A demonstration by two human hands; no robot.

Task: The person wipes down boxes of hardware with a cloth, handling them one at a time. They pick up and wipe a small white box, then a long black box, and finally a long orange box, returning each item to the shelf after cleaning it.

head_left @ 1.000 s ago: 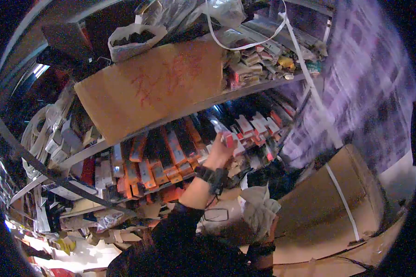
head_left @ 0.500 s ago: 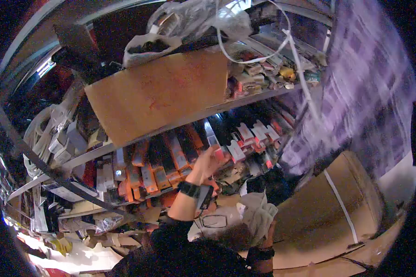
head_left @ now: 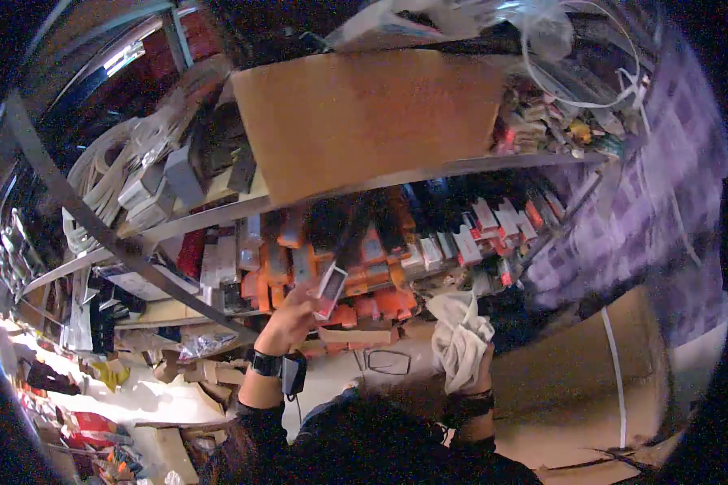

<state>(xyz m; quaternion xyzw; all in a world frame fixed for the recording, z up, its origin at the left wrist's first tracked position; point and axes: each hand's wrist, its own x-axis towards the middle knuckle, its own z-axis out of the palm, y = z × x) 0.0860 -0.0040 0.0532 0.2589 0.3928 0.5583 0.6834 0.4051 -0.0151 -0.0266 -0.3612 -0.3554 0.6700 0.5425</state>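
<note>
My left hand (head_left: 288,323), with a dark band on its wrist, is closed on a narrow white-and-red box (head_left: 332,291). The end of this box that faces me looks dark. Behind it, on the lower shelf, stand rows of orange-and-grey boxes (head_left: 277,267). My right hand (head_left: 485,370) grips a crumpled whitish cloth (head_left: 459,335), which covers most of its fingers. More white-and-red boxes (head_left: 505,222) sit farther right on the same shelf.
A large cardboard box (head_left: 364,121) lies on the upper shelf (head_left: 429,172). Another big carton (head_left: 566,388) with a white strap stands at lower right. A purple checked curtain (head_left: 671,186) hangs on the right. A metal bar (head_left: 97,210) slants across the left side.
My left hand has drawn back from the shelf toward the lower left, bringing the white-and-red box with it. My right hand still has the cloth, now lifted higher. The view has turned left.
</note>
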